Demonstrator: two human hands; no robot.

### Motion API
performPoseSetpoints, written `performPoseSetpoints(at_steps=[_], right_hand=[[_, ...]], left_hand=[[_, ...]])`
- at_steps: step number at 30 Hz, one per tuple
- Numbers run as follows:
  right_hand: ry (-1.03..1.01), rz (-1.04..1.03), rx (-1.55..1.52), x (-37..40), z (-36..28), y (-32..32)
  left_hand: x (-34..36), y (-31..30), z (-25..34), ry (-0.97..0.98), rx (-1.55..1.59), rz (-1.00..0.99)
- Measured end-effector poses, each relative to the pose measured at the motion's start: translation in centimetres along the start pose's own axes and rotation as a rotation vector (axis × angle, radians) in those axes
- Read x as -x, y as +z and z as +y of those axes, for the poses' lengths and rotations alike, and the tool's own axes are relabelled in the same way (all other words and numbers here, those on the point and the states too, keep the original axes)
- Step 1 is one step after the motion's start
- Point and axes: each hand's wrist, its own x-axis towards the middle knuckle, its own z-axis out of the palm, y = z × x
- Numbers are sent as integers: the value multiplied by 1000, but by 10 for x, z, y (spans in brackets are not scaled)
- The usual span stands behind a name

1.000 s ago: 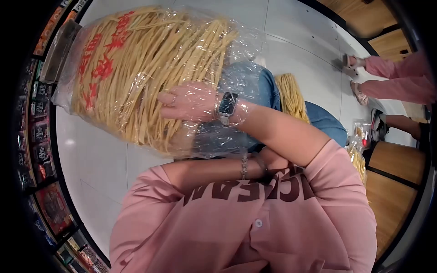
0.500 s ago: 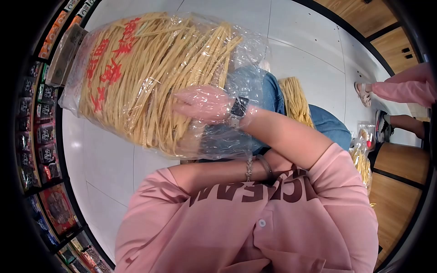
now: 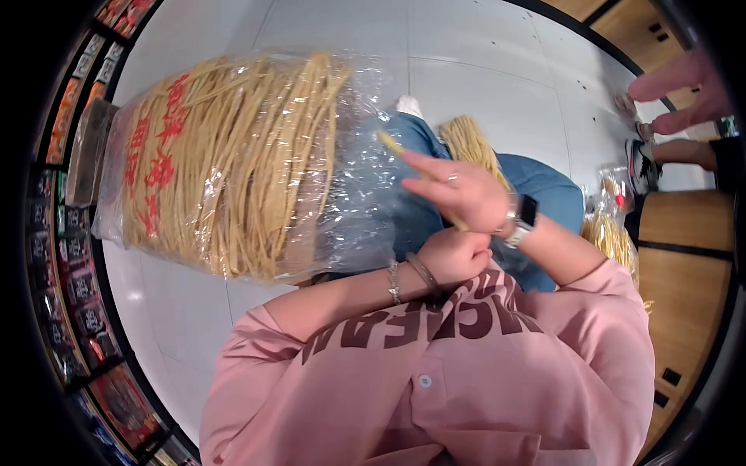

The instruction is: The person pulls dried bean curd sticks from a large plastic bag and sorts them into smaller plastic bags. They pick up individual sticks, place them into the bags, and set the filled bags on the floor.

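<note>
Yellow strips fill the clear plastic bag at the left and upper left of the frame. Right of centre, my right hand pinches one thin strip, its tip poking past my fingers. Just below, my left hand is curled closed; I cannot tell what it grips, if anything.
</note>
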Motion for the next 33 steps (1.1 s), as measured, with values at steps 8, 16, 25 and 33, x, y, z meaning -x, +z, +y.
performPoseSetpoints(at_steps=[8, 16, 25, 33], right_hand=[[541, 801, -280, 90, -69, -134], [786, 575, -196, 121, -81, -131], [764, 200, 28, 106, -6, -83], [951, -4, -116, 136, 40, -41]], left_hand=[[-42, -3, 17, -68, 149, 62], [-97, -23, 44, -262, 205, -55], [-126, -15, 70, -334, 209, -110], [-127, 19, 52, -163, 79, -161]])
